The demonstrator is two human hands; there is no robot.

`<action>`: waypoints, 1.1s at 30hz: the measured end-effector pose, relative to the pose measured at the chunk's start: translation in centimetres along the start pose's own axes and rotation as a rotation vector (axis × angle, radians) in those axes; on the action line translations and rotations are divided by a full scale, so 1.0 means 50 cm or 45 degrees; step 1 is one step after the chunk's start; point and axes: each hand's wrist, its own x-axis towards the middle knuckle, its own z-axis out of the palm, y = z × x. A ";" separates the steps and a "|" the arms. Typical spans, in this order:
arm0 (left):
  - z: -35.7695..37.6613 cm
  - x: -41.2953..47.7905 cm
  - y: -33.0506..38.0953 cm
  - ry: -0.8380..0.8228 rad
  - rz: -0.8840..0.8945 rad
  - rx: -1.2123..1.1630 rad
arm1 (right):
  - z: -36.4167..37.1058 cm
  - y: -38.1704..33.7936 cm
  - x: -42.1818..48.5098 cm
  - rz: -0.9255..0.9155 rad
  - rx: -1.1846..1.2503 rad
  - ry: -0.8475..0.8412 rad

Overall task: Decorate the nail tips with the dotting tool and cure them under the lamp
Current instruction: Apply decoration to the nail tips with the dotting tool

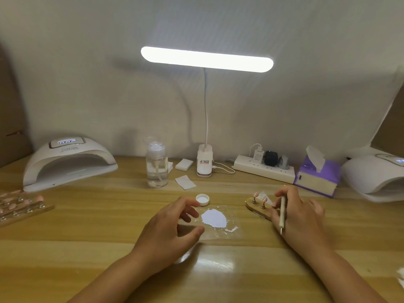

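Note:
A small wooden holder [255, 207] carries two pink nail tips [260, 196] on metal stands, right of centre on the table. My right hand [299, 217] lies over the holder's near end and grips a thin white dotting tool [282, 213], its metal tip pointing toward me. A blob of white paint [213, 218] sits on a clear film in the middle. My left hand [172, 224] hovers at the film's left edge with loosely curled fingers, holding nothing. A white curing lamp [67, 162] stands at the back left, its display lit.
A white bottle cap [202, 199] lies beside the paint. Behind are a clear pump bottle [157, 165], cotton pads [184, 165], a clip desk lamp [204, 162], a power strip [264, 169] and a purple tissue box [317, 176]. A second curing lamp [376, 178] sits far right; a rack of pink nail tips [19, 204] far left.

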 end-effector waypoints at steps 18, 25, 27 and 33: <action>-0.001 -0.003 0.021 0.009 0.069 0.074 | 0.001 -0.089 -0.019 -0.309 0.143 0.233; -0.003 -0.005 0.037 0.034 0.160 0.106 | 0.053 -0.197 -0.074 -0.317 0.489 0.029; -0.002 -0.003 0.037 0.017 0.162 0.090 | 0.052 -0.201 -0.077 -0.299 0.531 0.035; 0.004 -0.001 0.037 -0.005 0.139 0.056 | 0.055 -0.213 -0.079 -0.276 0.620 0.001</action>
